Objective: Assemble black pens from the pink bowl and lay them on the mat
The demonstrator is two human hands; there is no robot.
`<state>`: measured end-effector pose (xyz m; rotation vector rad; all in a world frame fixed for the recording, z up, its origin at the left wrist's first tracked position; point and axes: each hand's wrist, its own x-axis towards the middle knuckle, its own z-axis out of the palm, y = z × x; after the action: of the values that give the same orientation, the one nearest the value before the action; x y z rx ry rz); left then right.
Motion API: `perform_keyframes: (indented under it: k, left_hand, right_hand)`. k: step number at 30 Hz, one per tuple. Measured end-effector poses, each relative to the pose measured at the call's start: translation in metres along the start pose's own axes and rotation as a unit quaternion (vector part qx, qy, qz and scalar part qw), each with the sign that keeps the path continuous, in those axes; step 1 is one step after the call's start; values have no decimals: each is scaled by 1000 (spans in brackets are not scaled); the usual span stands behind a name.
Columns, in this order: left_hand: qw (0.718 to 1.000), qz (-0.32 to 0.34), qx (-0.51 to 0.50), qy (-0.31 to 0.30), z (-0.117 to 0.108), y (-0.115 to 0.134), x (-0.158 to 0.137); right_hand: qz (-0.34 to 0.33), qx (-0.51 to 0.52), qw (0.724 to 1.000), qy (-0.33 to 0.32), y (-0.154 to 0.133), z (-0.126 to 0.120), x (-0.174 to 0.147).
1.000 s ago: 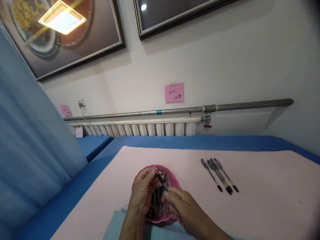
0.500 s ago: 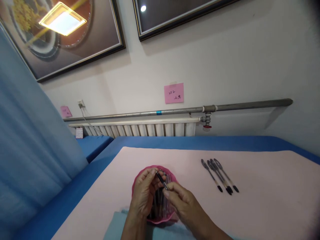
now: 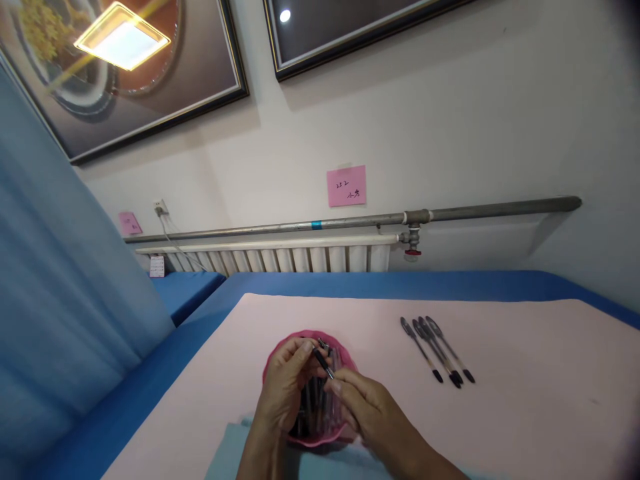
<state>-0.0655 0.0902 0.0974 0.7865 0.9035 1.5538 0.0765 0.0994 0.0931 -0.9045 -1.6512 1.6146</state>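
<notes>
A dark-gripped pen (image 3: 323, 361) is held between my two hands, slanting above a pink basket (image 3: 351, 352) with a wavy rim. My left hand (image 3: 287, 377) pinches its upper left end near the tip. Around the clear barrel at the lower right end, the fingers of my right hand (image 3: 367, 400) are closed. Inside the basket lie many loose pen parts (image 3: 317, 413), dark and clear, partly hidden by my hands. To the right, several capped black pens (image 3: 435, 350) rest side by side on the pink sheet.
The pink sheet (image 3: 525, 400) covers a blue bed or table (image 3: 320, 283). Light blue cloth (image 3: 227, 450) lies at the near edge, below the basket. A blue curtain (image 3: 75, 280) hangs at the left. Behind stand a white radiator (image 3: 300, 259) and a metal pipe (image 3: 485, 211).
Both hands keep hold of the pen over the basket with hardly any movement. The whole view has shifted slightly; the row of pens looks the same.
</notes>
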Motion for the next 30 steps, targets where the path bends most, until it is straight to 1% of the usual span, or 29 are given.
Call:
perform_keyframes:
  k: [5, 9, 15, 18, 22, 25, 30]
  left_hand:
    - [999, -3, -33, 0, 5, -1, -1]
    - [998, -7, -61, 13, 7, 3, -2]
    - [987, -26, -142, 69, 4, 7, -2]
    - [983, -37, -159, 87, 2, 9, -1]
    - [978, -34, -170, 112, 1, 9, 1]
    - [981, -33, -159, 104, 1, 9, 0]
    - [988, -48, -127, 71, 5, 7, -2]
  right_hand:
    - [13, 72, 997, 2, 6, 2, 3]
    - [42, 125, 991, -21, 9, 2, 5]
    - [60, 144, 987, -40, 10, 2, 3]
    - [74, 145, 986, -30, 5, 4, 0]
    - [98, 141, 985, -24, -3, 6, -5]
    - [103, 149, 983, -19, -3, 6, -4]
    - [102, 163, 981, -15, 4, 4, 2]
